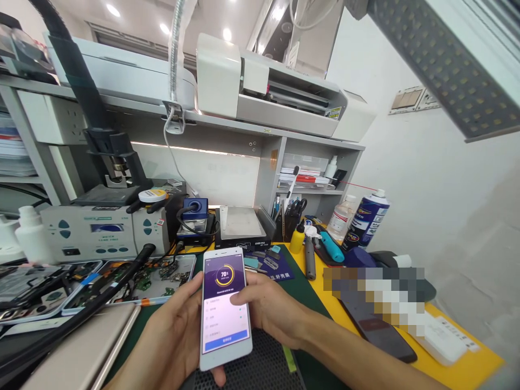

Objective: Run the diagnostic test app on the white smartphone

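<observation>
A white smartphone (225, 311) stands tilted toward me in the middle of the view. Its lit screen shows a purple area with a 70% ring, a list below and a blue button at the bottom. My left hand (179, 325) wraps round the phone's left side and back, with one fingertip showing under the lower edge. My right hand (268, 303) grips the right side, its thumb lying over the screen near the list and its other fingers hidden behind. Beneath the phone lie a dark perforated pad (270, 360) and a green mat (312, 325).
At left stand a rework station (108, 230), trays of circuit boards (182, 265) and a gold-coloured tablet-like device (81, 346). A black hose crosses them. At right lie a dark phone (377, 325) and a white power strip (442, 341), near a spray can (365, 219) and a yellow bottle (297, 238).
</observation>
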A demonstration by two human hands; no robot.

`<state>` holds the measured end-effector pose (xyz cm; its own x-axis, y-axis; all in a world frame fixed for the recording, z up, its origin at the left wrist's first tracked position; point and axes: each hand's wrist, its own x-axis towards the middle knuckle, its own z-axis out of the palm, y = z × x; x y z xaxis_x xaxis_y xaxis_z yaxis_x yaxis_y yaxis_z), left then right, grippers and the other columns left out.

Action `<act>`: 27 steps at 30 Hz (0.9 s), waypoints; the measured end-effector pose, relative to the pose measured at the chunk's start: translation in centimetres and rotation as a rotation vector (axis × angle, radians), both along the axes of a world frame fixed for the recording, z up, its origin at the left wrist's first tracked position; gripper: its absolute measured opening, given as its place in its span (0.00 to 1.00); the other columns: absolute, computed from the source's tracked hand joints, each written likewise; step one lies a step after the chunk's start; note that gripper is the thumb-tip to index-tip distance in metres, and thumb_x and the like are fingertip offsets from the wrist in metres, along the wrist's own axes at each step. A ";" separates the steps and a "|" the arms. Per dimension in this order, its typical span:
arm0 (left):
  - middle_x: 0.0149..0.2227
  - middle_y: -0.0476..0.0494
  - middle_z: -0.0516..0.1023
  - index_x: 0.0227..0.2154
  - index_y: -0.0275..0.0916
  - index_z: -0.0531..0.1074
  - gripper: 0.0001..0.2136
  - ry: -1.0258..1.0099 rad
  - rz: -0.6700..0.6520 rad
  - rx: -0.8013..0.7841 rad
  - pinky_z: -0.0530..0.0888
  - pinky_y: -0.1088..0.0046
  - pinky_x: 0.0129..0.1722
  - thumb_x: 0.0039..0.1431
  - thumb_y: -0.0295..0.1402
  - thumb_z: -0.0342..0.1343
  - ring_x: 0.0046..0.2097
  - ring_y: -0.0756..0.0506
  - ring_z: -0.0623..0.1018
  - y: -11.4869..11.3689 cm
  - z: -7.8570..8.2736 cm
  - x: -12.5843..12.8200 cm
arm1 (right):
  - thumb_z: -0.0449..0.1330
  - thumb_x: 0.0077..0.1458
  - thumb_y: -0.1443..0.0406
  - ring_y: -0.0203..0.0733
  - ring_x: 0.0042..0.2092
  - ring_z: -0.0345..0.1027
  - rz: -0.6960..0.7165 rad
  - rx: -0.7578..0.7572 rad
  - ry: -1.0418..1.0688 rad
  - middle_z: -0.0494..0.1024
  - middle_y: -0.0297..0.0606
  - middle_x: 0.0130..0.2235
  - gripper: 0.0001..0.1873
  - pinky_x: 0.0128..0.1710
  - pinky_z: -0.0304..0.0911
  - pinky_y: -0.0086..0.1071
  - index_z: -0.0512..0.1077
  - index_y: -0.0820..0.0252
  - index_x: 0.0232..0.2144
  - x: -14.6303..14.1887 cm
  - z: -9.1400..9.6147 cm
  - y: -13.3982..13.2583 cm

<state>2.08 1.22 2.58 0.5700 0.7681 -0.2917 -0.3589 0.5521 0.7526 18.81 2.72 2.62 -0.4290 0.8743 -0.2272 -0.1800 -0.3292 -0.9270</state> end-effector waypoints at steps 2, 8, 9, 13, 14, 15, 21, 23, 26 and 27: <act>0.51 0.33 0.77 0.67 0.42 0.55 0.31 -0.017 0.004 0.011 0.76 0.65 0.23 0.65 0.50 0.47 0.45 0.34 0.78 0.0 -0.2 0.0 | 0.64 0.37 0.66 0.49 0.39 0.73 -0.002 0.002 0.007 0.80 0.40 0.36 0.25 0.41 0.62 0.40 0.76 0.61 0.43 0.0 -0.1 0.0; 0.51 0.32 0.77 0.66 0.40 0.56 0.30 -0.008 -0.007 0.028 0.75 0.65 0.23 0.66 0.48 0.45 0.44 0.34 0.78 -0.1 0.1 0.0 | 0.63 0.43 0.64 0.49 0.39 0.72 0.002 0.015 0.038 0.79 0.40 0.34 0.23 0.43 0.62 0.41 0.75 0.61 0.45 0.2 -0.4 0.1; 0.51 0.32 0.77 0.66 0.39 0.57 0.30 -0.006 -0.010 0.027 0.75 0.65 0.23 0.66 0.48 0.45 0.43 0.34 0.78 -0.1 0.2 0.1 | 0.63 0.44 0.64 0.48 0.39 0.72 0.004 0.022 0.041 0.78 0.40 0.34 0.22 0.43 0.62 0.41 0.75 0.61 0.45 0.2 -0.4 0.1; 0.48 0.32 0.77 0.65 0.38 0.59 0.29 -0.017 -0.025 0.029 0.74 0.66 0.23 0.66 0.48 0.43 0.41 0.35 0.78 -0.1 0.4 0.1 | 0.62 0.50 0.59 0.45 0.34 0.69 0.008 0.032 0.024 0.77 0.39 0.33 0.20 0.41 0.62 0.40 0.74 0.61 0.44 0.2 -0.2 0.0; 0.47 0.33 0.77 0.65 0.39 0.59 0.28 -0.025 -0.025 0.026 0.74 0.66 0.23 0.66 0.48 0.43 0.40 0.36 0.78 -0.2 0.5 0.1 | 0.61 0.51 0.57 0.44 0.33 0.68 0.015 0.034 0.020 0.77 0.39 0.33 0.19 0.41 0.61 0.39 0.74 0.61 0.43 0.2 -0.1 -0.1; 0.45 0.35 0.78 0.64 0.39 0.60 0.28 -0.037 -0.021 0.021 0.74 0.66 0.23 0.66 0.48 0.43 0.40 0.37 0.77 -0.3 0.6 0.0 | 0.60 0.52 0.56 0.43 0.33 0.67 0.026 0.038 0.018 0.76 0.39 0.33 0.19 0.40 0.61 0.39 0.74 0.61 0.43 0.2 0.1 -0.2; 0.35 0.41 0.75 0.62 0.38 0.65 0.29 -0.086 0.044 -0.019 0.73 0.65 0.24 0.65 0.52 0.45 0.38 0.38 0.76 -0.6 0.9 -0.1 | 0.59 0.49 0.61 0.43 0.33 0.65 0.050 0.071 0.050 0.77 0.39 0.37 0.21 0.37 0.61 0.36 0.73 0.59 0.46 0.3 0.8 -0.6; 0.39 0.39 0.76 0.62 0.39 0.64 0.30 -0.082 0.050 -0.021 0.73 0.65 0.24 0.65 0.52 0.46 0.40 0.36 0.77 -0.7 0.8 -0.1 | 0.58 0.46 0.63 0.43 0.34 0.66 0.037 0.076 0.056 0.77 0.39 0.37 0.22 0.36 0.60 0.35 0.73 0.59 0.46 0.3 0.7 -0.6; 0.44 0.37 0.78 0.62 0.41 0.63 0.29 -0.071 0.058 -0.011 0.73 0.65 0.24 0.65 0.52 0.46 0.42 0.35 0.77 -0.6 0.6 -0.1 | 0.57 0.43 0.64 0.43 0.34 0.66 0.019 0.098 0.054 0.77 0.38 0.36 0.25 0.35 0.59 0.34 0.73 0.59 0.47 0.1 0.6 -0.7; 0.45 0.37 0.78 0.63 0.41 0.63 0.29 -0.071 0.062 -0.007 0.74 0.65 0.24 0.65 0.52 0.46 0.43 0.35 0.77 -0.6 0.5 -0.1 | 0.57 0.42 0.65 0.43 0.34 0.66 0.014 0.104 0.049 0.77 0.37 0.36 0.26 0.35 0.59 0.34 0.73 0.59 0.47 0.0 0.5 -0.8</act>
